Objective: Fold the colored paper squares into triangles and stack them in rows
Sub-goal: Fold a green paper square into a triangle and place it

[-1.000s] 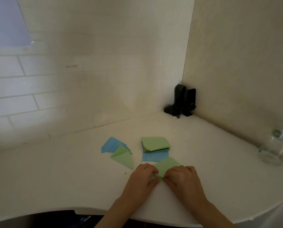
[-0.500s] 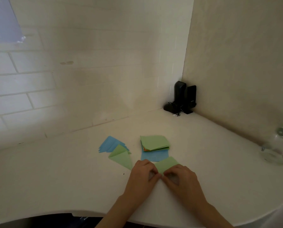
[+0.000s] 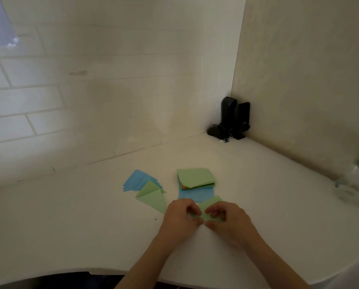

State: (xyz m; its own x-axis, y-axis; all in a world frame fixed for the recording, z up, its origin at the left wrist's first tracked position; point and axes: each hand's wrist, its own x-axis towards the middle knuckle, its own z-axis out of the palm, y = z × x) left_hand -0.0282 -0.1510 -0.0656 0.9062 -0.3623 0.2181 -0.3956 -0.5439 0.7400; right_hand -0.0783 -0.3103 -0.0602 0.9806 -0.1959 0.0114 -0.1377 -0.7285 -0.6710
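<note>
Head view: folding in progress, a few triangles done, most squares left.

Set on white counter point(image 3: 70, 226) in tiled corner; black device point(image 3: 230, 119) at back, clear glass jar point(image 3: 358, 184) at right edge. Unfolded stack of squares point(image 3: 195, 177) mid-counter, green on top, resting on blue sheet point(image 3: 195, 196). Finished so far: blue triangles point(image 3: 135, 182) fanned in a row, green triangles point(image 3: 152, 197) overlapping them. Green sheet point(image 3: 211, 207) near front edge, pinched by left hand point(image 3: 179, 219) and right hand point(image 3: 229, 222), fingers curled on fold.
</note>
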